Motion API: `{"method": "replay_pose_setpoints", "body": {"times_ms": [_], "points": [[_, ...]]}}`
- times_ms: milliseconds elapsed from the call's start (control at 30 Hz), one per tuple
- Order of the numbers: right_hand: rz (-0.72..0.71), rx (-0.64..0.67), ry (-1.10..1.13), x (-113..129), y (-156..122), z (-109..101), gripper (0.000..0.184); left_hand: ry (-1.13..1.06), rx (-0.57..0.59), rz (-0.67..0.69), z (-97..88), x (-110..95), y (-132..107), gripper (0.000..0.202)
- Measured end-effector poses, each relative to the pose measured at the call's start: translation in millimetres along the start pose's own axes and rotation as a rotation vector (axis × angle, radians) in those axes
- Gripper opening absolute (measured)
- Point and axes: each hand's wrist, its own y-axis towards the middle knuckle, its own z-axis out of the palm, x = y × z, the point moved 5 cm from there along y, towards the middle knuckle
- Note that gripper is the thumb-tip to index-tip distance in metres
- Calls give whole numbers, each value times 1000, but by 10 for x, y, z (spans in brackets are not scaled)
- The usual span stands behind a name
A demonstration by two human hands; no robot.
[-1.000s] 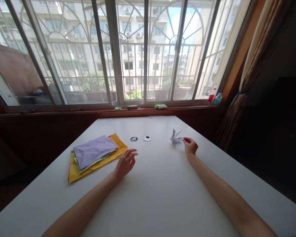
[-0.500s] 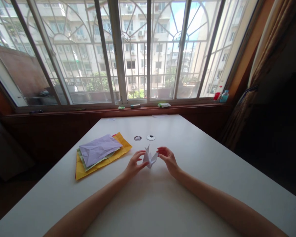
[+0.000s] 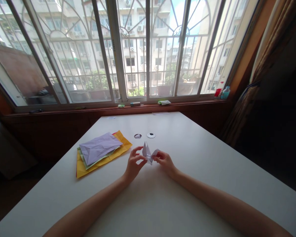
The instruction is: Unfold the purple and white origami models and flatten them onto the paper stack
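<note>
A small folded white paper piece (image 3: 146,152) with pointed flaps stands up between my hands, over the middle of the white table. My left hand (image 3: 133,162) holds its left side low down, the thumb against the paper and the other fingers curled apart behind. My right hand (image 3: 165,162) pinches the flap on the right side, which leans outward over the fingertips. Part of that flap and the paper's lower edge are hidden by my fingers.
A stack of creased papers lies to the left: a lilac sheet (image 3: 98,148) on top, pale green and yellow paper (image 3: 125,144) beneath. Beyond my hands are two round table inserts, one (image 3: 137,136) left, one (image 3: 151,135) right. The windowsill (image 3: 88,111) holds small packets and bottles.
My right hand has moved slightly left and closed on the right flap, which now bends outward. The left hand still holds the paper. The view has tilted a little.
</note>
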Motion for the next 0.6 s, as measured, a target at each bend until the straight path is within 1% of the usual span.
{"method": "replay_pose_setpoints", "body": {"times_ms": [100, 167, 233, 267, 300, 367, 400, 433, 467, 500, 567, 600], "points": [[-34, -107, 25, 26, 9, -80, 19, 51, 81, 50, 42, -84, -40, 6], [-63, -172, 42, 66, 5, -131, 19, 41, 150, 54, 66, -114, -55, 13], [-92, -211, 57, 119, -9, -156, 18, 0, 211, 30, 87, -113, -55, 24], [-105, -214, 64, 152, -19, -155, 17, -19, 212, 6, 87, -98, -47, 27], [-115, -206, 73, 188, -30, -145, 16, -39, 183, -26, 76, -77, -33, 26], [-123, -154, 91, 270, -55, -98, 15, -92, 74, -108, 35, -26, 3, 18], [-118, -112, 102, 316, -67, -65, 14, -135, 18, -155, 14, -6, 21, 26], [-107, -63, 113, 362, -79, -29, 13, -201, -16, -199, 3, 1, 39, 40], [-88, -4, 124, 407, -92, 12, 13, -292, -19, -240, 5, -6, 57, 53], [-62, 61, 134, 448, -105, 54, 12, -403, 5, -284, 19, -26, 75, 61], [5, 214, 149, 510, -140, 144, 10, -679, 106, -379, 61, -105, 104, 62], [37, 283, 158, 532, -159, 182, 10, -816, 169, -451, 86, -149, 108, 66]]}}
